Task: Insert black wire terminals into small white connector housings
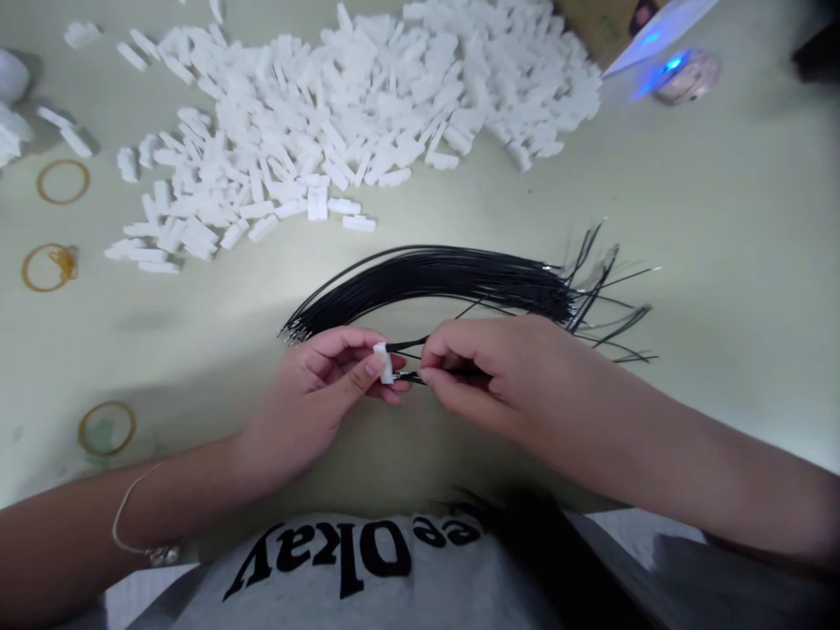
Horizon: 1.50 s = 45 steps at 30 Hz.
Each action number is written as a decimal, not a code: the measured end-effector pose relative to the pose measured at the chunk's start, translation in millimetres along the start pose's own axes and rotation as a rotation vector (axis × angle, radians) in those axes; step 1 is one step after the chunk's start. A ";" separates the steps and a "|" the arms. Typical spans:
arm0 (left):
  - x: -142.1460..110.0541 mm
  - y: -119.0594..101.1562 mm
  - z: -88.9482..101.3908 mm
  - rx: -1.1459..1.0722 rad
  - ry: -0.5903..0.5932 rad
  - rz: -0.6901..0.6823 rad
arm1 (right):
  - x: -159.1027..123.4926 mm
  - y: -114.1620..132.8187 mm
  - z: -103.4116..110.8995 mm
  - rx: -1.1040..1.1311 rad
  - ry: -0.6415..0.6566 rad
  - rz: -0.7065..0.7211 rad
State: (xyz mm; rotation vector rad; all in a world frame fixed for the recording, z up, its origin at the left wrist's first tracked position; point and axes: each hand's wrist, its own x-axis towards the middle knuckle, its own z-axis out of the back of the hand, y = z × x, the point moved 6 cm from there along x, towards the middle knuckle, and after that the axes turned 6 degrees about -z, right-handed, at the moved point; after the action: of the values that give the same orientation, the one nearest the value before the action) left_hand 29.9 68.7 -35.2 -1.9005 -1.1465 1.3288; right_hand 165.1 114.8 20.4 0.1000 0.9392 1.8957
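Observation:
Between the thumb and fingers of my left hand [315, 385] is a small white plastic connector housing [384, 363], held upright. Black wires [407, 346] run from its right side toward my right hand [499, 367]. That hand pinches black wires with metal ends close to the housing; how many wires it holds is hidden by the fingers. Just beyond both hands lies a curved bundle of black wires [426, 273], with bare metal terminals at its left end and loose ends fanning out at the right.
A wide heap of white connector housings [367, 105] covers the far side of the table. Rubber bands [106, 403] lie at the left. At the far right sit a round object with a blue light [686, 77] and a brown box [600, 26].

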 end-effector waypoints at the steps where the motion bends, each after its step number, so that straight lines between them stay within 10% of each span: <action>1: -0.3 0.0 -0.1 -0.001 -0.002 -0.001 | 0.4 -0.2 -1.0 -0.007 0.015 -0.010; 45: 2.7 -4.9 -3.3 0.035 -0.009 0.007 | -7.9 -1.1 -4.2 -0.082 -0.011 -0.016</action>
State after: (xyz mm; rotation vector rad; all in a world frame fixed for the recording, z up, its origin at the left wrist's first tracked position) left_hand 31.8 73.6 -31.3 -1.8770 -1.1155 1.3538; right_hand 168.1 106.4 19.3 0.0533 0.8513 1.9144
